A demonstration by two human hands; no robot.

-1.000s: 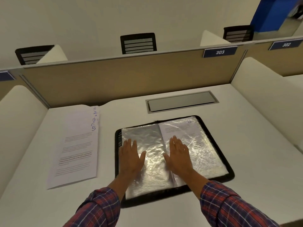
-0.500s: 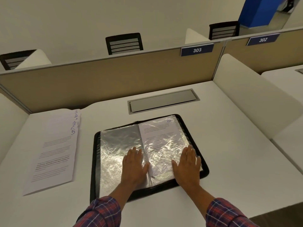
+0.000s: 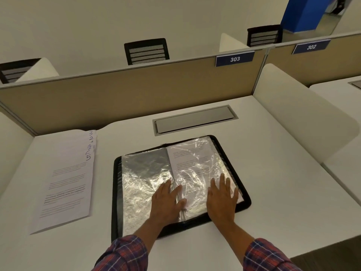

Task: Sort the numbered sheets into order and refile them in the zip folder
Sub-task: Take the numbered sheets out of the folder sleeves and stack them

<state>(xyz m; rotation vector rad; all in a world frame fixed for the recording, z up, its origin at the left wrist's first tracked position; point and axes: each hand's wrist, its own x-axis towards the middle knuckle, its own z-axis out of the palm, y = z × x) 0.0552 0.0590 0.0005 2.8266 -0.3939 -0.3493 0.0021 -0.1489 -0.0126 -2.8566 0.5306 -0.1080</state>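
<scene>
A black zip folder (image 3: pixel 242 192) lies open on the white desk, showing shiny clear sleeves. Its right-hand sleeve holds a printed sheet (image 3: pixel 191 159); the left-hand sleeve looks empty. My left hand (image 3: pixel 166 200) presses flat with straight fingers on the lower part of the spine. Flat on the lower right corner of the right sleeve lies my right hand (image 3: pixel 221 198). A fanned stack of numbered sheets (image 3: pixel 66 182) rests to the left of the folder, with handwritten numbers down its right edge and a 5 on the top sheet.
A grey cable flap (image 3: pixel 193 119) is set into the desk behind the folder. A tan partition (image 3: pixel 127 96) closes the back, and white side dividers (image 3: pixel 297 112) flank the desk. Black chairs (image 3: pixel 146 50) stand beyond.
My right hand has slid from the middle of the folder to its lower right corner, and my left hand has shifted right onto the spine. The view has swung to the right.
</scene>
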